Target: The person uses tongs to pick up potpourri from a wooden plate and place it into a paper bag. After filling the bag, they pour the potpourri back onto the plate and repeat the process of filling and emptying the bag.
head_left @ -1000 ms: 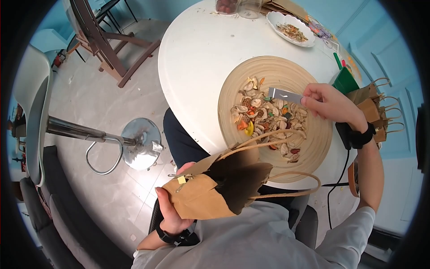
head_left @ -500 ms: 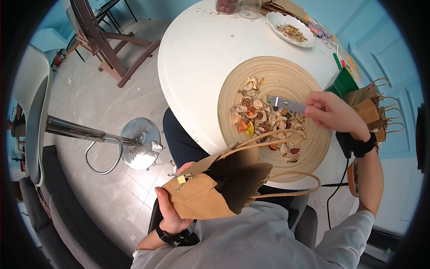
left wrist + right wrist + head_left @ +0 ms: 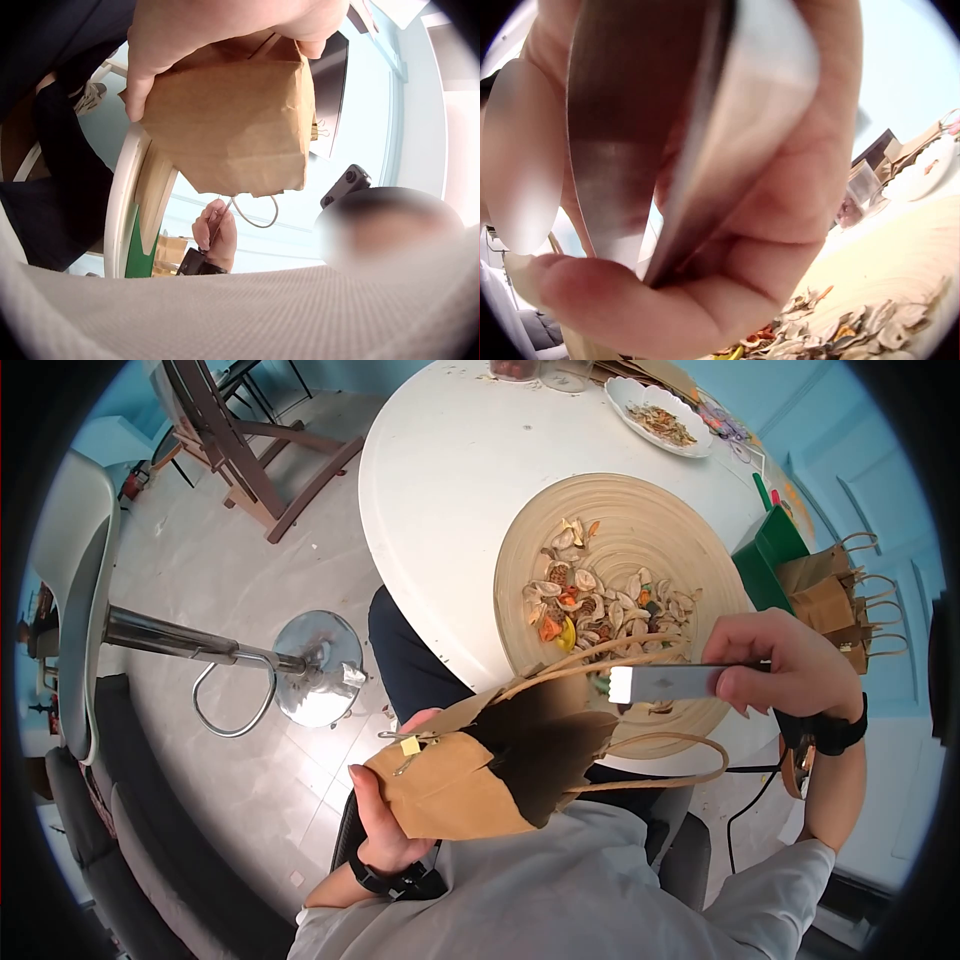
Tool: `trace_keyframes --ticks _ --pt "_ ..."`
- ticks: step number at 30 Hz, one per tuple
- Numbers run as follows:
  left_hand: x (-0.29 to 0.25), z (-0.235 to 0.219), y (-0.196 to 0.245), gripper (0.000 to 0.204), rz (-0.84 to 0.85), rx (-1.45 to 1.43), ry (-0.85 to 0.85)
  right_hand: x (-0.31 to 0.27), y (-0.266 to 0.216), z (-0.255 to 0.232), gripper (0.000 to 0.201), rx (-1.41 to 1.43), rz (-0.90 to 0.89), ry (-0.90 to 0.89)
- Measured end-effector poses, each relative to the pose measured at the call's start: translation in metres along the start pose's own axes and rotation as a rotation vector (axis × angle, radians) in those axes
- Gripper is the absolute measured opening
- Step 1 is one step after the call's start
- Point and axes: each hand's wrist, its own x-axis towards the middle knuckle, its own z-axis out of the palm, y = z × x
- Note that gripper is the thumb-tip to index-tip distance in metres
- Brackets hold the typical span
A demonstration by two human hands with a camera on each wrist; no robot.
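Observation:
My left hand (image 3: 385, 825) grips the brown paper bag (image 3: 455, 790) by its bottom end; the bag lies tilted, its dark mouth facing right. Metal tongs (image 3: 665, 683) are pinched in my right hand (image 3: 790, 665), their tips beside the bag's mouth with something small and greenish at them. Dried petals and pieces (image 3: 600, 610) lie on the round wooden tray (image 3: 690, 530) behind. In the right wrist view my fingers (image 3: 727, 300) curl round the tongs (image 3: 622, 150). The left wrist view shows the bag's underside (image 3: 225, 127) under my left hand (image 3: 217, 26).
A white scalloped dish (image 3: 622, 395) with dried bits stands at the table's back. On the right are a green container (image 3: 770, 555) and several small paper bags (image 3: 830, 605). A bar stool (image 3: 80, 580) and a wooden easel (image 3: 240, 460) stand on the left.
My right hand has drawn the tongs from above the petals toward me, to the bag's mouth. The left hand still holds the bag. The head view has shifted slightly.

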Motion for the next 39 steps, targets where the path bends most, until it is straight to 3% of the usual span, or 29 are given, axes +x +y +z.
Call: trace_keyframes --ticks 3,5,12,14,18,23,25,39 --pt "0.000 0.002 0.001 0.105 -0.006 0.014 -0.005 0.003 -0.008 0.012 0.017 -0.020 -0.036 -0.041" --pt "0.001 0.004 0.001 0.105 -0.002 0.008 -0.004 0.005 -0.012 0.019 0.022 -0.259 -0.203 -0.004" --pt "0.000 0.000 0.002 0.105 -0.001 0.049 -0.019 0.003 0.002 -0.018 0.025 -0.306 -0.180 -0.033" --pt "0.002 0.005 0.004 0.105 0.009 0.052 -0.027 0.009 0.010 -0.027 0.022 0.011 -0.060 0.140" --pt "0.004 -0.001 0.001 0.097 0.038 0.052 -0.139 0.039 0.014 -0.030 0.025 -0.096 -0.024 0.313" --pt "0.002 -0.003 0.003 0.097 0.047 0.066 -0.141 0.080 0.023 -0.030 0.029 -0.221 -0.084 0.415" --pt "0.002 -0.003 0.004 0.097 0.046 0.061 -0.143 0.088 0.026 -0.031 0.034 -0.504 -0.160 0.489" --pt "0.005 -0.003 0.001 0.097 0.063 0.058 -0.141 0.084 0.024 0.017 0.028 -0.661 -0.251 0.590"
